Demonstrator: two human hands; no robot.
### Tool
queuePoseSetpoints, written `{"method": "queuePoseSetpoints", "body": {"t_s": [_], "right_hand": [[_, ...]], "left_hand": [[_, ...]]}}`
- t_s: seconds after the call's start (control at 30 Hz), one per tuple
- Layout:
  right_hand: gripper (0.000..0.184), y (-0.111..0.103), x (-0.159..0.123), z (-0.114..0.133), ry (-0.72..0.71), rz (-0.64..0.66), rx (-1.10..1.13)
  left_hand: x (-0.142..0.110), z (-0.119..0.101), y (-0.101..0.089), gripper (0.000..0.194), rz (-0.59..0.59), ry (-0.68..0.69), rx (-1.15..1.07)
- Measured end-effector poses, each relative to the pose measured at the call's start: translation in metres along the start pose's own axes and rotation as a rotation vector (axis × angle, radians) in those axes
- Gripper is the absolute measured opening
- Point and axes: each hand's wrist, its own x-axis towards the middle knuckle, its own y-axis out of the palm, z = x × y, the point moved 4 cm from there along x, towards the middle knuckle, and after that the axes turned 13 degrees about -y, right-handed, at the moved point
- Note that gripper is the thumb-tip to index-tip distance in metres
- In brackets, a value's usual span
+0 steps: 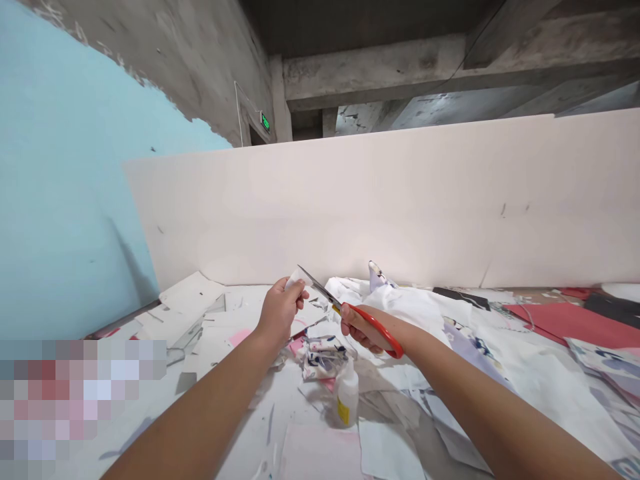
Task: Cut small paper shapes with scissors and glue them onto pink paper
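Observation:
My left hand (pixel 280 310) pinches a small white piece (pixel 296 276), paper or cloth, between thumb and fingers. In my right hand (pixel 361 328) is a pair of scissors (pixel 373 321) with red handles, its blades pointing up and to the left. The blade tips reach the white piece; whether they are cutting into it I cannot tell. Below the hands, a white squeeze bottle (pixel 347 395) with a yellow label stands upright. Behind the bottle lies a small bundle of patterned fabric (pixel 323 357).
White cloth (pixel 405 307) is heaped to the right, with red sheets (pixel 565 321) beyond it. Cut white card pieces (pixel 187 300) lie at the left. A pale upright panel (pixel 360 207) borders the table's far side, and a blue wall (pixel 65 187) stands left.

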Motion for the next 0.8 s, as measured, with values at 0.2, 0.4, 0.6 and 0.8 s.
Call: {"method": "queuePoseSetpoints", "body": {"t_s": [0.2, 0.4, 0.6, 0.8], "right_hand": [[0.066, 0.0001, 0.0004, -0.0007, -0.033, 0.033, 0.010], [0.070, 0.0011, -0.0047, 0.0044, -0.091, 0.068, 0.014], [0.069, 0.0025, -0.0042, 0.0039, -0.092, 0.079, 0.023], [0.069, 0.0012, -0.0034, 0.0032, -0.046, 0.060, 0.036]], "left_hand": [[0.0000, -0.0001, -0.0003, 0.021, -0.005, -0.003, -0.015], [0.0014, 0.0000, -0.0018, 0.022, -0.017, -0.013, -0.042], [-0.0007, -0.0016, -0.0005, 0.020, -0.023, -0.033, -0.053], [-0.0014, -0.0015, 0.0007, 0.019, -0.024, -0.047, -0.060]]}}
